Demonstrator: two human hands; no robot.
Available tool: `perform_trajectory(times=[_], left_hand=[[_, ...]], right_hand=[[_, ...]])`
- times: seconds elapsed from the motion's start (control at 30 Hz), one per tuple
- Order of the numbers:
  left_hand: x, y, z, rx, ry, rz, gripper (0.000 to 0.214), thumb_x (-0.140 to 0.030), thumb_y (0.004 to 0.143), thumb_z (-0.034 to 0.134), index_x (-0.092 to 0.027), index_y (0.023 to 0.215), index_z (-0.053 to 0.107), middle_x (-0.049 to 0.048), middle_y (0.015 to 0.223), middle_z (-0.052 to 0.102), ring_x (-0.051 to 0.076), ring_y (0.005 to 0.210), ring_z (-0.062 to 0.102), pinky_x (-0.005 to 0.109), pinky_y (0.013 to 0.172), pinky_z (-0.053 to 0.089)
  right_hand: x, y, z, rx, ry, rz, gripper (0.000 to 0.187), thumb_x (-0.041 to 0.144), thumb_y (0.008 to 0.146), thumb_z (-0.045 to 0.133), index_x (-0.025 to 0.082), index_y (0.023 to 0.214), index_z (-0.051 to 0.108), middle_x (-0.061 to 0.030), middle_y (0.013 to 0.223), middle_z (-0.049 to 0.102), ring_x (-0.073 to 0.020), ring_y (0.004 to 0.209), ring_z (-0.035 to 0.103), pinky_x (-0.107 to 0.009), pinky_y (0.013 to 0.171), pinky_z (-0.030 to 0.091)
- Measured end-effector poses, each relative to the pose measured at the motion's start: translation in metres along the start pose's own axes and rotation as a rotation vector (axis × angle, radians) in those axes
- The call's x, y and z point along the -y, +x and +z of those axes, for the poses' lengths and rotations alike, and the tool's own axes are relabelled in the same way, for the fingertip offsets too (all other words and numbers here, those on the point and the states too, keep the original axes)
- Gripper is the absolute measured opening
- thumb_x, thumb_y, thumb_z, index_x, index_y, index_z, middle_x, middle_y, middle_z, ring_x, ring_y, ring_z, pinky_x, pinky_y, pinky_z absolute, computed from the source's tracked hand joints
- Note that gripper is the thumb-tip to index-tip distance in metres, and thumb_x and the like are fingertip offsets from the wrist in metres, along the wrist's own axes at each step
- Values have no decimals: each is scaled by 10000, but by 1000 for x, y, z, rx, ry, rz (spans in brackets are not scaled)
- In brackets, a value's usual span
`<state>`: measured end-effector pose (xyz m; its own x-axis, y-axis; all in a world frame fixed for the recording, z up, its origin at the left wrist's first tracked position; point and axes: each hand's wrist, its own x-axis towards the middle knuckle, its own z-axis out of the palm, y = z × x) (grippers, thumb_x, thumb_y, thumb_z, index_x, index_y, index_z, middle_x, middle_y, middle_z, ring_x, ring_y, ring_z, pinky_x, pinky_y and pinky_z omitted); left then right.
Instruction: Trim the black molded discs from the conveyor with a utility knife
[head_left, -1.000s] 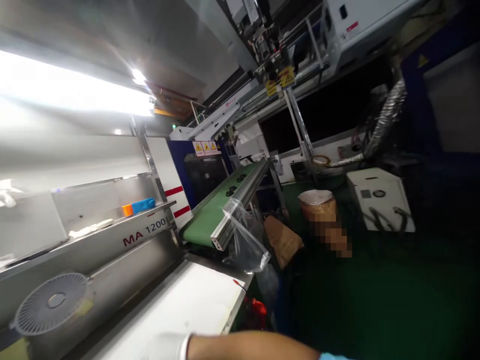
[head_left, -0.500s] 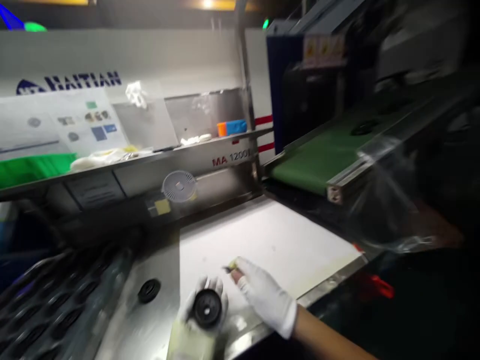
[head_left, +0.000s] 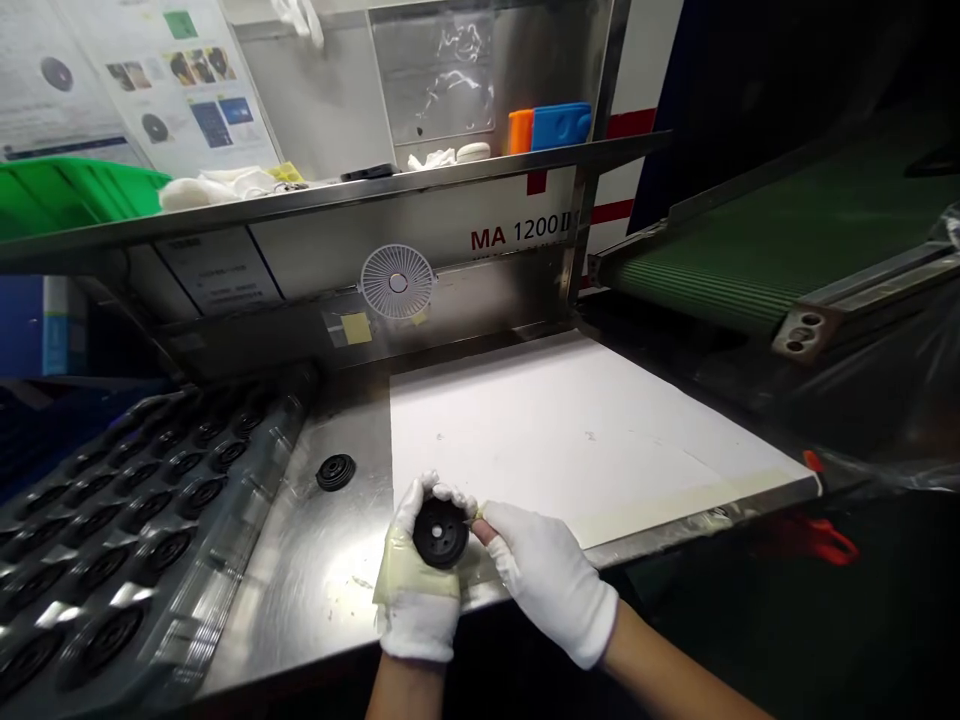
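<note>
My left hand (head_left: 418,590), in a white glove with yellowish tape around it, grips a round black moulded part (head_left: 440,533) by its rim. My right hand (head_left: 551,580), also white-gloved, pinches a small trimming tool (head_left: 477,512) against the part's edge, and the fingers hide most of the tool. Both hands are above the front edge of a stainless steel table (head_left: 330,560). A second black round part (head_left: 335,472) lies on the steel to the left of my hands.
A black tray (head_left: 127,530) holding several round parts stands to the left. A white board (head_left: 570,430) covers the table's right side. A green conveyor belt (head_left: 780,240) runs in at the right, and a shelf (head_left: 300,200) above carries cloths and a green crate (head_left: 67,195).
The view has swung from tilted to level and come down to the table. My right hand has moved in, its fingertips now at the black part's rim.
</note>
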<state>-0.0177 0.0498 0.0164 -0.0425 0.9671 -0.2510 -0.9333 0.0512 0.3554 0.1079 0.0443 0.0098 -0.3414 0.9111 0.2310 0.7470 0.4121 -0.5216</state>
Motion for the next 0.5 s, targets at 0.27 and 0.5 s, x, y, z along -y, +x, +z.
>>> perform_trajectory(times=[0.27,0.5], left_hand=[[1,1,2,-104,-100,-13,25,-128,766,564,-149,756,573,-7,690,528,97,678,522,261,705,488],[0,3,2,-53,-98,44,28,-148,762,581,-154,789,581,-17,702,546,98,691,530,278,717,485]], right_hand=[[14,-14,11,-20,21,24,258,316,927,347,222,738,495,27,659,566,-137,577,499,-252,533,274],[10,-17,7,-24,192,44,242,307,932,315,211,774,471,14,711,546,-134,619,495,-238,559,315]])
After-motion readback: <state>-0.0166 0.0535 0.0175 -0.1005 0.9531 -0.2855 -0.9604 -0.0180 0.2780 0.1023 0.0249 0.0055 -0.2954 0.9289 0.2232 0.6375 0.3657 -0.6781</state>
